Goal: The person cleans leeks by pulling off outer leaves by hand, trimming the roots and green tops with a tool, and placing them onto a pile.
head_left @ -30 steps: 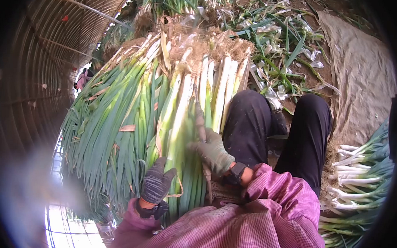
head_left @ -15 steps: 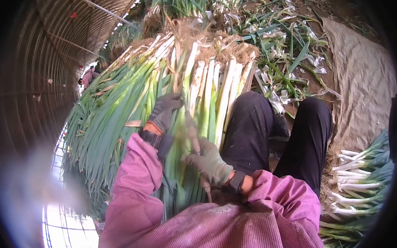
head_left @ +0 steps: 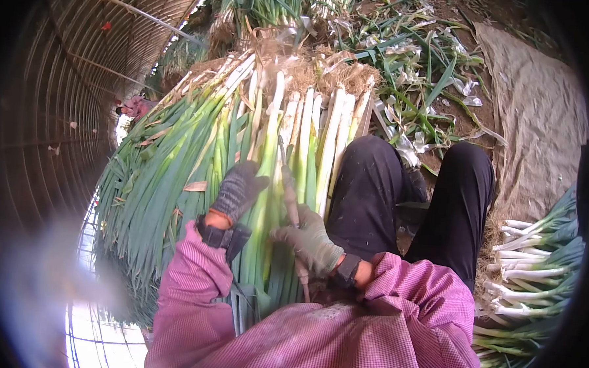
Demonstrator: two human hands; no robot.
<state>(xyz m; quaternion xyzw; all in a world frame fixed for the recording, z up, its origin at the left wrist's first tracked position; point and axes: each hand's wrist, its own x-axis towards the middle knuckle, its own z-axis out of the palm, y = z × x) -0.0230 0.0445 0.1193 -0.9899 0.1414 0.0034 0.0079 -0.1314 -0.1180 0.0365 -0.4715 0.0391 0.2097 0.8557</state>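
Observation:
My left hand (head_left: 240, 187), in a dark grey glove, is curled against one long green onion (head_left: 271, 127), with the thumb across its stalk. The fingers' inner side is hidden. In a paler glove, my right hand (head_left: 310, 240) is closed around a slender wand (head_left: 290, 198) with a thick brownish grip and a thin tip pointing up along the stalks. Around both hands lies a broad pile of green onions (head_left: 171, 152), roots at the far end and leaves hanging toward the lower left. Several white stalks stand side by side right of the wand.
My knees (head_left: 370, 181) are just right of the pile. Cleaned green onions (head_left: 527, 276) lie at the lower right, beside a dusty cloth (head_left: 540, 122). Leaf scraps and peelings (head_left: 424, 78) cover the ground ahead. A curved ribbed wall (head_left: 61, 108) rises at left; another person (head_left: 137, 107) shows beyond the pile.
My left hand has slid down the stalk toward me. That green onion has shifted slightly toward me and left. My right hand and the wand have stayed nearly in place.

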